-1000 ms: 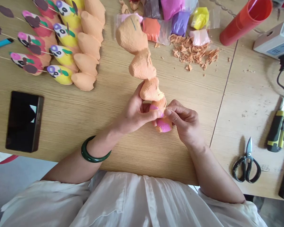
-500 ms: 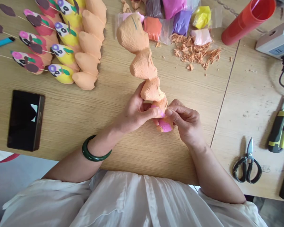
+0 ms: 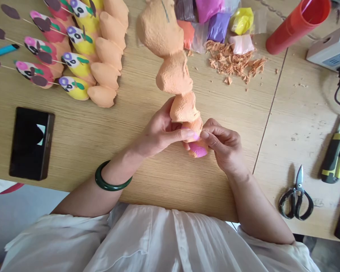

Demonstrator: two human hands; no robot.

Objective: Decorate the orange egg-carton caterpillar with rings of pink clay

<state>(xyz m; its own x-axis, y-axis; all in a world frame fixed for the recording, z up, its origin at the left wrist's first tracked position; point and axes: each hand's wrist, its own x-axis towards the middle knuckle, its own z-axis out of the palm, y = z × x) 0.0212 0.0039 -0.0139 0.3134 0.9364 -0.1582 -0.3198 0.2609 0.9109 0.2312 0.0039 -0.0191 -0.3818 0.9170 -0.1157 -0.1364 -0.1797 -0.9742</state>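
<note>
Here, a lumpy orange clay piece (image 3: 174, 73) is clamped between the left hand (image 3: 161, 130) and right hand (image 3: 222, 145), over the wooden surface (image 3: 82, 151), its pink end nearest the body and its long axis pointing away, tilted slightly leftward.

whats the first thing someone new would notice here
The eye goes first to the tall, lumpy orange clay column at the middle of the table, its pink-patched lower end pinched between the left hand and the right hand. Next come the brightly painted figures on sticks at the upper left. Colourful packets of modelling clay lie at the top centre.
</note>
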